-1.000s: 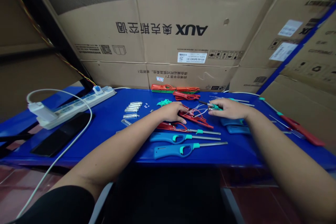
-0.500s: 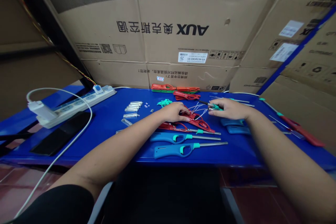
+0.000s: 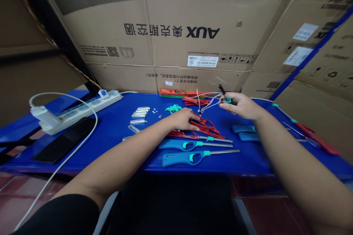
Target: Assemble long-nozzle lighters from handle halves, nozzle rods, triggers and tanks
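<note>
Clock directions run from the left hand, 12 pointing away from the person. The cardboard at 12 o'clock is the largest thing, seemingly serving as a screen around the blue table. The power strip lies at 9, perhaps to leave the middle free. 2 blue lighters lie at 6, side by side, their rods pointing toward 3, as if ranked by kind. The red casing is right at the left hand, reaching toward 4; the fingers are bent narrowly onto its near end, probably to steady it. At 3, the right hand grips a black-and-green piece, raised and tilted, with white wires beside it. Clear tubes are grouped at 9, small green parts between 10 and 11, apparently sorted.

Hard to make out: the right forearm partly covers 2 blue shapes; the left hand hides part of the casing; the right fingers mask the piece's lower end, and whether the wires join it I cannot tell.
</note>
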Demonstrator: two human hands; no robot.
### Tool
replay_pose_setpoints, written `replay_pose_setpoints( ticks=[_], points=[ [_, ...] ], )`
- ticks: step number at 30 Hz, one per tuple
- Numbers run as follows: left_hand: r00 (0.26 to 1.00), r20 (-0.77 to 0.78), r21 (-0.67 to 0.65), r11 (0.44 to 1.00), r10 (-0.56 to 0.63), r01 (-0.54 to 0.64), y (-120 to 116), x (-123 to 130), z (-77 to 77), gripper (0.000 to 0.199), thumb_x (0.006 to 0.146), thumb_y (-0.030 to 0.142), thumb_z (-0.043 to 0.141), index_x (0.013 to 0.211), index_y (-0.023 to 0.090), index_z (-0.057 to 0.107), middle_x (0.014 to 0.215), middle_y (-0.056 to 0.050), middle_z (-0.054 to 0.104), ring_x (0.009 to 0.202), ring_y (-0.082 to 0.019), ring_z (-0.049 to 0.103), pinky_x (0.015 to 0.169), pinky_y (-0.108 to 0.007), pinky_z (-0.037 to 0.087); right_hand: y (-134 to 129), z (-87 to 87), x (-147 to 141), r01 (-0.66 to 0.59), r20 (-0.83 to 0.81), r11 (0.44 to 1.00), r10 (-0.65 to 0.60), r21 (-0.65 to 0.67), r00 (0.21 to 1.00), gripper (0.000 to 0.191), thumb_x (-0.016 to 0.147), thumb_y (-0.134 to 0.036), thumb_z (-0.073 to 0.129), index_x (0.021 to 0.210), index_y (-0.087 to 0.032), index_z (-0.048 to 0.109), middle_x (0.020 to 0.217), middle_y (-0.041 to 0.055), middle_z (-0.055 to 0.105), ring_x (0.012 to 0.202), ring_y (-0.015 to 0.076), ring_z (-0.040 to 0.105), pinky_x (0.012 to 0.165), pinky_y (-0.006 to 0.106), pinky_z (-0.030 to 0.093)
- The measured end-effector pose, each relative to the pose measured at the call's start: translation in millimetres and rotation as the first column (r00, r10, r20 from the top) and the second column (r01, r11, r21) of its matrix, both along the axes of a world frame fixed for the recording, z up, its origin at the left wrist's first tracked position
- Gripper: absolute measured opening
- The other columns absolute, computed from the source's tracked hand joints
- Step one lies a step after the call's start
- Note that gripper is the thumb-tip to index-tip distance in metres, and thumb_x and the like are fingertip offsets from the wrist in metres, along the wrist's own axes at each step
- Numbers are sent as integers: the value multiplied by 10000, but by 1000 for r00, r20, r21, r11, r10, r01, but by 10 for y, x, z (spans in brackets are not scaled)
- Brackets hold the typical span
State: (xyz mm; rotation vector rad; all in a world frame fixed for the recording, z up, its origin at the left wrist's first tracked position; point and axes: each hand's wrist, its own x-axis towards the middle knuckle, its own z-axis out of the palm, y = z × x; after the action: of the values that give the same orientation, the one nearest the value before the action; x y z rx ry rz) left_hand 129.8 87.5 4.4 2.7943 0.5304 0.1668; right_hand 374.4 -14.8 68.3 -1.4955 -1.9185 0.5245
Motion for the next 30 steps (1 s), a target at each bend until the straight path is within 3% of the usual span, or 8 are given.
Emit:
replay_pose_setpoints(
  ticks=[4,9,12,17,22,26,30],
  points=[
    [999,47,-1,1000,-24,24,40,-25,-7,464,832,517,701,1212,251,716,1085,-85,691,1054,-242,586,913,-315,447,-38,147,150,21,37,1000,-20,-8,999,476,773,-678,635,836,-211,567,722,0,533,681,168,482,655,307,407],
    [992,124,55,998,8,-15,87,-43,10,318,883,394,671,1133,211,742,1033,-79,713,1008,-218,618,894,-310,456,-22,252,484,98,294,995,-89,-13,952,483,785,-696,606,786,-215,568,704,-10,522,684,169,475,656,306,378],
    [993,118,45,999,-4,-1,88,-52,19,312,885,407,665,1118,217,747,1047,-74,717,996,-211,633,887,-306,462,21,263,663,157,349,987,-140,-20,926,534,761,-754,584,772,-221,567,684,-12,531,674,173,481,649,307,377],
    [988,153,24,999,-33,29,93,-64,19,283,898,382,650,1101,213,751,1035,-73,725,1015,-217,626,914,-322,456,44,170,837,200,310,976,-163,-92,937,591,726,-814,567,744,-223,549,652,-21,532,658,169,494,633,300,382],
    [988,152,30,999,-26,22,64,-48,51,315,904,392,643,1133,196,736,1058,-88,700,1031,-225,611,932,-336,455,-32,52,743,160,210,968,-118,-193,970,583,733,-803,574,736,-222,530,644,-26,521,630,157,493,623,298,393],
    [985,171,17,1000,-1,-2,-12,-30,112,406,890,421,659,1214,179,691,1127,-112,666,1089,-244,596,974,-357,455,-64,66,535,89,145,978,-61,-191,988,564,738,-782,592,743,-220,534,662,-13,549,654,165,515,643,303,415],
    [968,243,-133,991,61,-29,-87,-22,142,602,850,471,697,1364,186,570,1306,-128,618,1208,-262,577,1031,-378,449,-43,117,326,6,90,991,7,-137,996,507,775,-713,621,741,-215,530,687,0,568,680,169,534,662,304,441]
  ],
)
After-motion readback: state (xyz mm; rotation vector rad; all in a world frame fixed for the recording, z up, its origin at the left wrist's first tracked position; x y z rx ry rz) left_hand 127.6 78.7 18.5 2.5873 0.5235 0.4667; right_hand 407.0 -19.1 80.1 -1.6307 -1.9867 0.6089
